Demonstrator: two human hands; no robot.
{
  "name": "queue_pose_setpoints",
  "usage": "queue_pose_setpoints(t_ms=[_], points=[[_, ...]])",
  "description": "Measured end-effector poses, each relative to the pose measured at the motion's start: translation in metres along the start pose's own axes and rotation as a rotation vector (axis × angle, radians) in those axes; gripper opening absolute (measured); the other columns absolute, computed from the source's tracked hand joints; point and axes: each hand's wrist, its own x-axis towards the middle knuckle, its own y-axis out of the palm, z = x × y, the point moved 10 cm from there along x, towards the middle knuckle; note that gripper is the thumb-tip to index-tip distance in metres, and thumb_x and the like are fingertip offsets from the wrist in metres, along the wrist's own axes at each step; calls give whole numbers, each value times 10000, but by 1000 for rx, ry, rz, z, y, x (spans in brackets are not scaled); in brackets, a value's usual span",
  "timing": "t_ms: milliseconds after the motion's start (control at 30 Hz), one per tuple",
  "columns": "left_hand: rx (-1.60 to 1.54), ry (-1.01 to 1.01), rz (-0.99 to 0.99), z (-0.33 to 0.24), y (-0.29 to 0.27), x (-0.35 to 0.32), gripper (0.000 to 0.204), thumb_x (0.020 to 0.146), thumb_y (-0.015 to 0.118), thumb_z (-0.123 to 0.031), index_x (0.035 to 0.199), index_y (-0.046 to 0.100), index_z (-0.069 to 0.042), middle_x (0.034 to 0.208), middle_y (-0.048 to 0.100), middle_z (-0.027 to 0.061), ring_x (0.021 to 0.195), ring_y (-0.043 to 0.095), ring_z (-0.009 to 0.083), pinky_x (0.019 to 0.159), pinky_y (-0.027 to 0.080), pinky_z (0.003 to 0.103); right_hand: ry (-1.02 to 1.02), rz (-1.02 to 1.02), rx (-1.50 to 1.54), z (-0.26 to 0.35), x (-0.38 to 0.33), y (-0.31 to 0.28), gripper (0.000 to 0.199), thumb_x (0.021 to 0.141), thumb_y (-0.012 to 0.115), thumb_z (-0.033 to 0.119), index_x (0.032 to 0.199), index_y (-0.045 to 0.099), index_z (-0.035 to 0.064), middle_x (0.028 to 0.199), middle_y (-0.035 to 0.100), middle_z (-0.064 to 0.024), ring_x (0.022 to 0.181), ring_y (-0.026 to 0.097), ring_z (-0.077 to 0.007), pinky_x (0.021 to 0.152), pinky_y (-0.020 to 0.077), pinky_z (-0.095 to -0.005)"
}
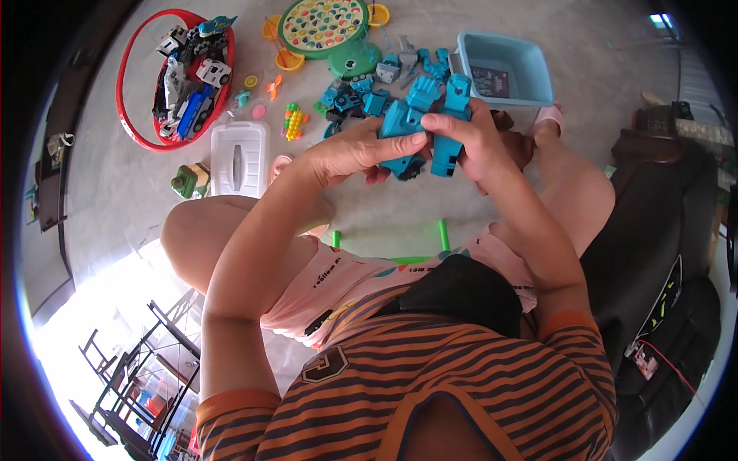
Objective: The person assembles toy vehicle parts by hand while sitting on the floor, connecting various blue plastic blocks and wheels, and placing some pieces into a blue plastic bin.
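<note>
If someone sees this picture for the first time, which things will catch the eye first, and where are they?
In the upper middle, the left hand and the right hand together hold a teal toy robot above the floor. Behind it lie more loose teal pieces, with a light blue tub to their right. At the upper left, a red hoop rings a pile of toy vehicles, and a round green fishing game sits at the top.

A home floor play area: scattered toys (350, 96), blue plastic bin (507, 73), dark armchair (661, 230).
</note>
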Motion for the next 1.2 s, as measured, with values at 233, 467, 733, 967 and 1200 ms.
queue_pose_setpoints(t_ms=[233,467,733,967,1200], points=[[76,79,-196,-2,-20,-1,559,666,640,-565,866,586,-46,648,527,8,527,483,73,423,374,194,-71,-32,-47,5,7,-7,314,645,727,149,890,581,19,779,600,-50,662,562,-130,607,456,-264],[177,50,-22,1,3,-5,548,709,565,-599,843,600,-70,686,536,12,530,482,88,465,407,210,-130,-235,102,17,5,-27,262,645,709,134,865,593,50,752,591,-34,620,543,-112,574,449,-253],[-96,92,-7,0,-2,-10,389,728,685,-285,1021,571,-55,835,561,21,699,534,109,556,445,237,45,-147,326,1,24,-48,264,790,588,262,956,539,62,799,588,-69,626,555,-173,466,445,-265],[-413,238,-7,-15,-12,-6,429,780,618,-114,1175,456,-70,923,568,43,835,589,168,690,505,293,200,-109,396,-16,15,-33,292,791,589,279,977,523,63,824,590,-72,691,563,-179,469,452,-261],[-446,306,-19,-16,-20,-4,498,791,573,-125,1238,368,-47,1102,523,122,980,547,234,769,495,342,225,-136,349,-20,13,-35,286,763,618,252,975,529,83,828,585,-50,702,556,-168,508,457,-275]])
